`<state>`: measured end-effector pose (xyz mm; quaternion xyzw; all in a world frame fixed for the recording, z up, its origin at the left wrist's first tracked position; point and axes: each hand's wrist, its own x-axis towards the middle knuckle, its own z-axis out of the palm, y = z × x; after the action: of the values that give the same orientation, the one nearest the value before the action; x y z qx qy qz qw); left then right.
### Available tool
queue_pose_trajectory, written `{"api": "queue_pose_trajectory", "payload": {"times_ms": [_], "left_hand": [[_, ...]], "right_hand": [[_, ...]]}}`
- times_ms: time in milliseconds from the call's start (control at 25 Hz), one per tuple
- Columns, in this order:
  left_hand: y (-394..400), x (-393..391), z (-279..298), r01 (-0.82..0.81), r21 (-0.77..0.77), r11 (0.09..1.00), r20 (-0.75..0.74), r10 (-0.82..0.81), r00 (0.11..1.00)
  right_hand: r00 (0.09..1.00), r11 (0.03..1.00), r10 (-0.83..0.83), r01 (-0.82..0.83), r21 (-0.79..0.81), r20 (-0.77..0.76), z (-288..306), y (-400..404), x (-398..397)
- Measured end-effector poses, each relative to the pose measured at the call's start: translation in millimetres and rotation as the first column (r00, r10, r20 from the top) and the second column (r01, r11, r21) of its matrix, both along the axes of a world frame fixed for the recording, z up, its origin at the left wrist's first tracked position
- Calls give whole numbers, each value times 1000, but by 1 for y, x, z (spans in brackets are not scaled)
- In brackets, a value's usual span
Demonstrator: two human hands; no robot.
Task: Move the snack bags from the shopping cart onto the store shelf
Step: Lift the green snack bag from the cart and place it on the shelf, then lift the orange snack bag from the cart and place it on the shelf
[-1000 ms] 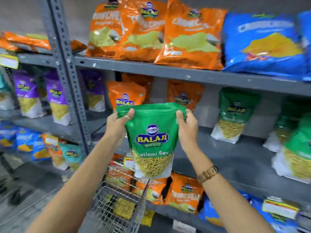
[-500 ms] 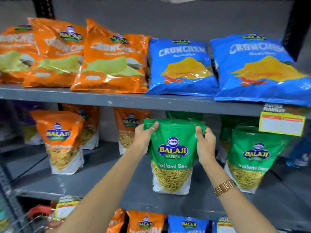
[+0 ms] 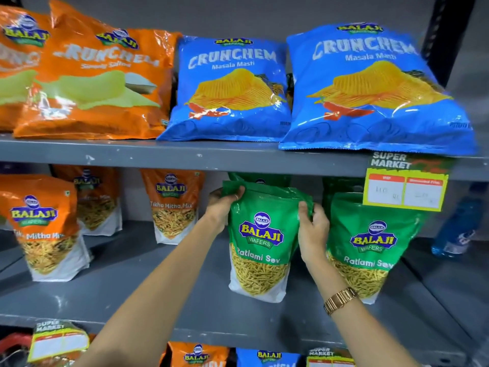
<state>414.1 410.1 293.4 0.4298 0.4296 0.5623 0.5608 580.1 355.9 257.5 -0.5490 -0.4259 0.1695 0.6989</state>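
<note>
A green Ratlami Sev bag [image 3: 260, 234] stands upright on the grey middle shelf [image 3: 148, 295], its base touching the shelf board. My left hand [image 3: 223, 205] grips its top left corner. My right hand [image 3: 312, 231] holds its upper right edge, with a gold watch on the wrist. Another green Ratlami Sev bag [image 3: 370, 242] stands just to the right, and one more green bag [image 3: 260, 178] is partly hidden behind the held one. The shopping cart shows only as a red handle piece [image 3: 13, 343] at the bottom left corner.
Orange Tikha Mitha Mix bags [image 3: 45, 226] stand left on the same shelf. The upper shelf carries orange [image 3: 92, 75] and blue Crunchem bags [image 3: 232, 88]. A price tag [image 3: 404, 189] hangs at the right. A blue bottle [image 3: 457, 226] lies far right. More bags sit below.
The green bag went from above the cart up to the middle shelf and now stands on it beside the other green bag. My view has swung right and closer.
</note>
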Motion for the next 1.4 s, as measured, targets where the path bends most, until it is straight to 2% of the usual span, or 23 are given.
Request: {"api": "queue_pose_trajectory", "payload": {"times_ms": [80,200,320,360,440,640,840,960,1120,1320,1400], "left_hand": [[7,-2,-1,-3,-7,1000,-23,3,1000],[7,-7,-3,-53,77,996,-56,57,997],[-4,-22,-5,-113,139,984,-29,118,993],[-7,-31,-7,-139,147,979,-26,144,989],[-15,-60,-12,-201,127,971,-32,206,978],[-65,-166,-37,-360,104,927,-129,372,919],[-141,-305,-94,-465,20,885,-336,444,830],[-199,-385,-132,-511,-71,857,-443,432,786],[-275,-477,-177,-530,-138,837,-646,330,688],[-353,-559,-232,-577,-247,778,-753,220,620],[-377,-574,-252,-609,-291,738,-744,225,629]], "right_hand": [[1000,1000,-5,5,12,7,1,-3,-4],[994,995,-84,81,55,65,0,-11,-15],[918,917,-297,198,347,262,-5,-19,-32],[868,873,-358,179,454,345,-8,-20,-39],[815,831,-345,35,555,465,-16,-19,-61],[789,876,-22,-281,393,614,-41,-27,-145],[664,833,231,-512,208,711,-73,-51,-254],[549,775,375,-628,71,747,-98,-71,-329],[373,664,543,-739,-113,752,-134,-104,-426],[160,521,668,-798,-303,727,-175,-152,-518],[73,465,698,-803,-373,713,-193,-171,-544]]}}
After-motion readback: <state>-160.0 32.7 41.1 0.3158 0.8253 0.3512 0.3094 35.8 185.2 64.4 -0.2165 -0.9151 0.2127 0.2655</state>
